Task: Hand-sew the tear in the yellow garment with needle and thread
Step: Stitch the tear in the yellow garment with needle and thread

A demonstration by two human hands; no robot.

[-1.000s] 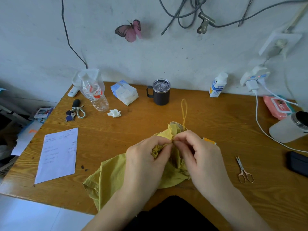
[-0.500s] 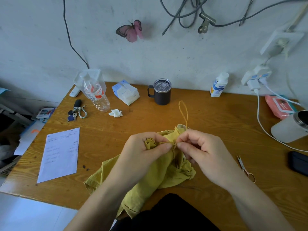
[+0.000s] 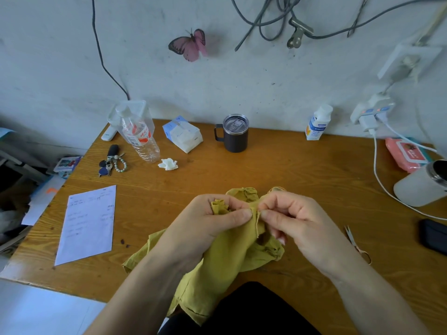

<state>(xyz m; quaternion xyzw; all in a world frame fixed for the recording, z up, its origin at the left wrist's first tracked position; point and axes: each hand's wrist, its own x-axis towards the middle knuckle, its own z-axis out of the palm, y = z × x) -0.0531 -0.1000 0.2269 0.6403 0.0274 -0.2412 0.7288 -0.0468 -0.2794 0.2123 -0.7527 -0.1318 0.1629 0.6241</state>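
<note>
Yellow fabric garment (image 3: 217,262), one crumpled piece, lies at the near middle of a brown wooden table (image 3: 290,170) and hangs over its near edge. Two bare hands work it: the left hand (image 3: 210,228) grips a bunched fold between curled fingers and thumb, while the right hand (image 3: 297,223) pinches the same fold just beside the left thumb; any needle is too small to make out. One pair of small metal scissors (image 3: 358,245) lies right, one white printed sheet (image 3: 88,223) left, one dark lidded mug (image 3: 235,132) far.
</note>
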